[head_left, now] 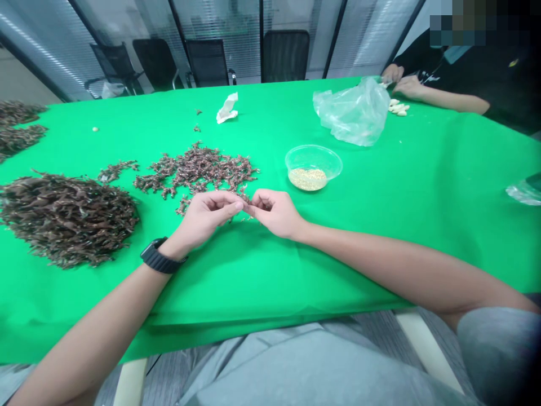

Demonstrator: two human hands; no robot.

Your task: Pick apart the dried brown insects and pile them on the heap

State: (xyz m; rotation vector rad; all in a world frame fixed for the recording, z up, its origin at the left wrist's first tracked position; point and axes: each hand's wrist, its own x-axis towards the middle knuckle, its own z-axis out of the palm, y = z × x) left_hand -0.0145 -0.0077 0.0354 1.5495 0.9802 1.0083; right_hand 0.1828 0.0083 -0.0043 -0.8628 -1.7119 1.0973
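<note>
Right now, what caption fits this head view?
Left hand and right hand pinch brown sprigs over green cloth near a clear plastic bowl.

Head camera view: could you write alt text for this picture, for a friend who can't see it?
A left hand wearing a black watch and a right hand pinch small brown bits over a green tabletop, beside heaps of dried brown sprigs. A clear bowl holds pale grains, and across the table a co-worker's hands sit beside a plastic bag.
</note>
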